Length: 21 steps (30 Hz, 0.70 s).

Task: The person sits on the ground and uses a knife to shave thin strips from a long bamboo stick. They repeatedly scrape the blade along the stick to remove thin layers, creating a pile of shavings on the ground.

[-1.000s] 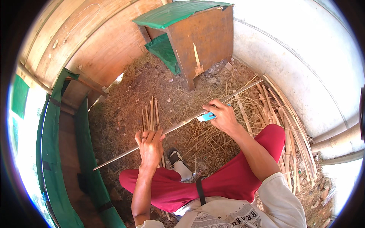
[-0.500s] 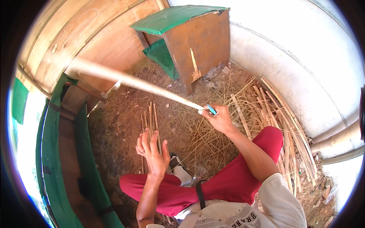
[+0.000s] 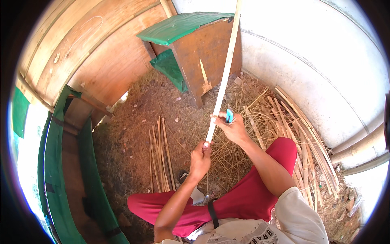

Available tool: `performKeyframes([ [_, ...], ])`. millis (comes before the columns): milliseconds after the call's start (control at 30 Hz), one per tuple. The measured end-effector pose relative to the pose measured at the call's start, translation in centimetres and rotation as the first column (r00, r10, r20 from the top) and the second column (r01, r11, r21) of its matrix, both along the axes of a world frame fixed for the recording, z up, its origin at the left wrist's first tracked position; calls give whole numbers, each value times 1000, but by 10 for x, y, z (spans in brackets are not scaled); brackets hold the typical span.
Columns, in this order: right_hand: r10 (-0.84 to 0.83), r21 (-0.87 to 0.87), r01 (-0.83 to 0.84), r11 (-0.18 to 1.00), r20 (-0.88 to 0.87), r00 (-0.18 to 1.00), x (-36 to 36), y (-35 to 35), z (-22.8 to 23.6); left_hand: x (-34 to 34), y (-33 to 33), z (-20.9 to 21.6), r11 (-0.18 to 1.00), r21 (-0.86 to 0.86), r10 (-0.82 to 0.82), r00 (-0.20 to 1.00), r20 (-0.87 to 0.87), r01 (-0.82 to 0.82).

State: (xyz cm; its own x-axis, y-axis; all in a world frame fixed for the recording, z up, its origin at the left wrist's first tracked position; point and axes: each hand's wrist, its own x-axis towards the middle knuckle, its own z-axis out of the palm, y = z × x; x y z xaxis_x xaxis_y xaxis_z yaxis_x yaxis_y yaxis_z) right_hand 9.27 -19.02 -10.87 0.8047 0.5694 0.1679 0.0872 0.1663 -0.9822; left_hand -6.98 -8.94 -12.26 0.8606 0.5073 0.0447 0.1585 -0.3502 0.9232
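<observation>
A long pale bamboo strip (image 3: 226, 69) rises from my hands, slanting up past the wooden cabinet. My left hand (image 3: 200, 161) is closed on its lower end, thumb lying along the strip. Just above it, my right hand (image 3: 233, 129) pinches the same strip between thumb and fingers. A blue-handled cutter (image 3: 230, 116) is also tucked in the right hand, sticking up beside the index finger; its blade is hard to make out. Thin bamboo shavings (image 3: 227, 162) lie in a tangle on the ground beneath my hands.
Several slim strips (image 3: 161, 154) lie left of my foot. A pile of split bamboo (image 3: 310, 150) is at the right, along the white wall (image 3: 308, 61). Ahead stands a brown cabinet (image 3: 207, 53) with a green cover; a green-lined bench (image 3: 91, 162) runs along the left.
The bamboo strip has swung from pointing far left to pointing up and slightly right. My left hand, open before, has moved right and closed on its lower end.
</observation>
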Motion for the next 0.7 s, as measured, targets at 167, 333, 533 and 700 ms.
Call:
performKeyframes([
  [167,-128,157,106,982,137,982,12,-13,-2,-26,3,70,865,-501,-97,986,-137,16],
  [333,-164,-332,500,800,681,713,-9,-13,-5,-92,9,82,774,-609,-68,934,-350,-172],
  [533,258,-665,350,660,637,726,-45,4,-27,-138,0,48,694,-652,-49,883,-467,-306],
  [700,509,-849,169,501,447,736,-63,14,-41,-145,0,20,646,-685,-87,859,-504,-336],
])
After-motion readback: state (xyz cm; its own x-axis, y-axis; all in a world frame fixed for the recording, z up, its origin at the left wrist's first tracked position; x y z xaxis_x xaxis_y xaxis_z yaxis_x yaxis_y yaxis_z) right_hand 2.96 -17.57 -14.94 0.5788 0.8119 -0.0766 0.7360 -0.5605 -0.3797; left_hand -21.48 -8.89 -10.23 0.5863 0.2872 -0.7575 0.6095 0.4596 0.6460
